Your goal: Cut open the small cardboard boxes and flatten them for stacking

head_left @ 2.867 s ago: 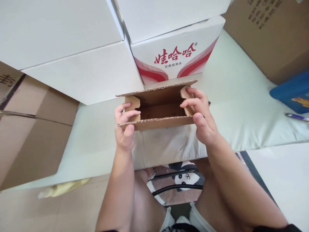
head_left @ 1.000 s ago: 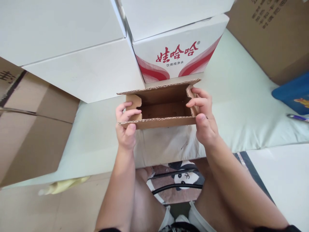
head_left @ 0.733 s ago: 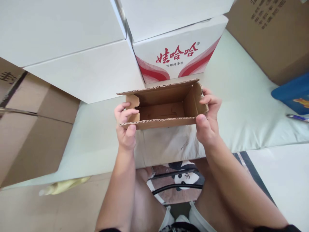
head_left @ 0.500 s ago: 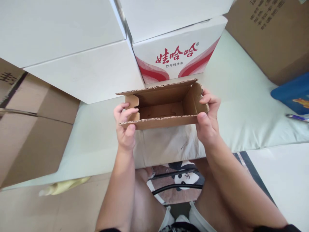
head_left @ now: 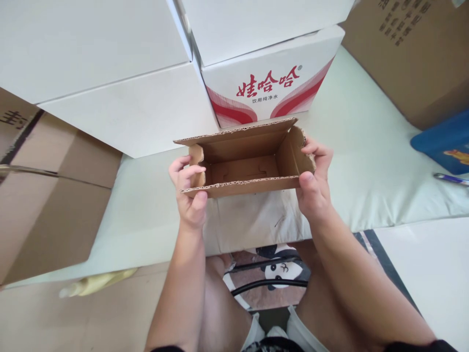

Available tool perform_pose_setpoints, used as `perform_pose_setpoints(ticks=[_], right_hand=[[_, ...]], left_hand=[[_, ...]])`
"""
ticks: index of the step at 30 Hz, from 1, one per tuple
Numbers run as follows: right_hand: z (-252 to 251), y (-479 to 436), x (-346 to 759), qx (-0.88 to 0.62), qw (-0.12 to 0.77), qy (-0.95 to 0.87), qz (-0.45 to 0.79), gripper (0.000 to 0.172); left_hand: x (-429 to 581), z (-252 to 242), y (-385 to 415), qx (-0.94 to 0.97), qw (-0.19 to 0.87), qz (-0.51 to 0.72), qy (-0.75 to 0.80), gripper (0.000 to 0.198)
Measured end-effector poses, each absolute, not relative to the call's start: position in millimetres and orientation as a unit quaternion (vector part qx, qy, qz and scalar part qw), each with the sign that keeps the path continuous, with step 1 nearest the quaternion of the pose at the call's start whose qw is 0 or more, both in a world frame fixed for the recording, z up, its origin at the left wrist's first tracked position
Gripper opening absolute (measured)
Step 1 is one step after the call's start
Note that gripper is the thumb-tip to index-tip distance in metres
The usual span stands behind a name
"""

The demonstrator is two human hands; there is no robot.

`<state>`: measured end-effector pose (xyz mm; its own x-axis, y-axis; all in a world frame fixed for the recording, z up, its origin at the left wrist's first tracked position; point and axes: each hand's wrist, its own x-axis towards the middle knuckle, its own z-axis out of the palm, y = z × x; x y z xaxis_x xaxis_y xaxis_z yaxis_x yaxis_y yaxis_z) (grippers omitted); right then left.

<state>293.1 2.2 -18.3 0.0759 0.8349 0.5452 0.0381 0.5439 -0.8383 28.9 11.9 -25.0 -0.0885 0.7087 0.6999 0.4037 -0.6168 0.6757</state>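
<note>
while left hand (head_left: 192, 208) and right hand (head_left: 315, 188) grip a box (head_left: 249, 188), a carton (head_left: 269, 107) reads "娃哈哈".

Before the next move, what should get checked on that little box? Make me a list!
1. Left hand on the small cardboard box: ok, gripping its left end.
2. Right hand on it: ok, gripping the right end.
3. Left flap out of the opening: not ok, it juts inward.
4. Right flap out of the opening: ok, it stands back.
5. Box bottom resting on the pale cloth: cannot tell, its underside is hidden.
</note>
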Motion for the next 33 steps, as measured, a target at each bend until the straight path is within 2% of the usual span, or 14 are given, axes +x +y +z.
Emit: perform_pose_setpoints(ticks=[8,13,27,33], right_hand=[[-13.5,0.0,291.4,-0.353,0.639,-0.594,0.338,0.05],[-11.6,-0.4,290.9,-0.368,0.63,-0.592,0.343,0.054],[-13.9,0.5,292.6,-0.351,0.63,-0.597,0.349,0.052],[-13.1,0.0,292.3,-0.342,0.633,-0.6,0.35,0.051]], left_hand=[[31.1,-32.1,16.5,0.631,0.135,0.656,0.392,0.061],[30.2,-34.0,16.4,0.63,0.118,0.639,0.424,0.066],[29.3,-32.9,17.7,0.618,0.127,0.67,0.391,0.06],[28.6,-33.2,17.7,0.616,0.107,0.652,0.428,0.066]])
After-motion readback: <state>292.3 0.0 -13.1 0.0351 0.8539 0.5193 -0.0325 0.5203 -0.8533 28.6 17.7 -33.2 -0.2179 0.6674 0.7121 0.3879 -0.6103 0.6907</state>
